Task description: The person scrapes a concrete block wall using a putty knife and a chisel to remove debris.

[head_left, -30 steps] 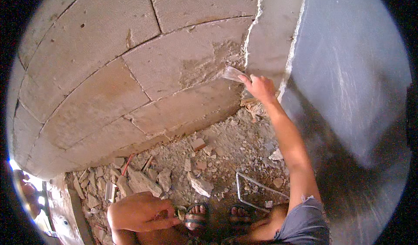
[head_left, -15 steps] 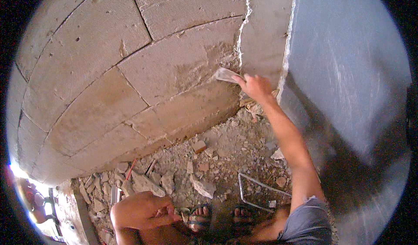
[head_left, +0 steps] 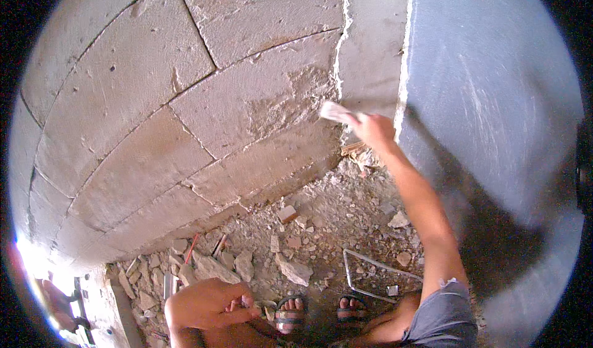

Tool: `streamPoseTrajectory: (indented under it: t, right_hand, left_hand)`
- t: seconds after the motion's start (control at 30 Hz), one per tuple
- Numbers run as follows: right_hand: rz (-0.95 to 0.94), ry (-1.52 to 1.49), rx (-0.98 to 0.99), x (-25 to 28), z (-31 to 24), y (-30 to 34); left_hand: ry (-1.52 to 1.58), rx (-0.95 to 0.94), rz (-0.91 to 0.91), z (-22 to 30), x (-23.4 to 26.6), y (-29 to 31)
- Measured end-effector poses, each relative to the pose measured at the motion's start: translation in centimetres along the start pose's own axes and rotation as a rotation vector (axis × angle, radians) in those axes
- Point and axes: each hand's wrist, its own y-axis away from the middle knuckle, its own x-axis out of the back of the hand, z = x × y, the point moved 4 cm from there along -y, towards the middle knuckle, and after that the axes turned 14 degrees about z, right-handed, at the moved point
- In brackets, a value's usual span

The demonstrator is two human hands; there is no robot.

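My right hand (head_left: 374, 129) is closed around a flat, pale tool that looks like a putty knife (head_left: 336, 112); motion blurs it. Its broad end is at the block wall (head_left: 123, 125), low by the corner, just below a rough, scraped-looking patch (head_left: 284, 104). Whether the blade touches the wall I cannot tell. At the lower left, my left hand (head_left: 238, 306) rests near my knee with its fingers curled in. Nothing shows in it, though the palm is hidden.
Stone rubble (head_left: 293, 269) and dust cover the ground along the wall's foot. A bent, pale metal strip (head_left: 377, 263) lies before my sandalled feet (head_left: 290, 314). On the right stands a smooth grey-blue surface (head_left: 488, 88), with a grey column strip (head_left: 372, 45) beside it.
My right hand and the putty knife have shifted slightly right and down, away from the rough patch. My left hand stays curled. The whole view has shifted slightly.
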Motion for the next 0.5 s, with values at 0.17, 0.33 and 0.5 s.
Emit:
streamPoseTrajectory:
  t: [0.17, 0.33, 0.5]
  right_hand:
    - [0.036, -0.118, 0.139, -2.3, -10.0, -0.5]
    - [-0.071, -0.132, 0.078, -2.5, -5.0, 0.3]
    - [0.066, -0.054, 0.01, 0.4, 0.4, 1.4]
  left_hand:
    - [0.039, -0.039, -0.021, -1.2, -0.6, 0.0]
    - [0.069, 0.022, 0.013, -2.3, -0.3, 0.2]
    - [0.053, -0.003, 0.001, -1.4, 0.1, 1.0]
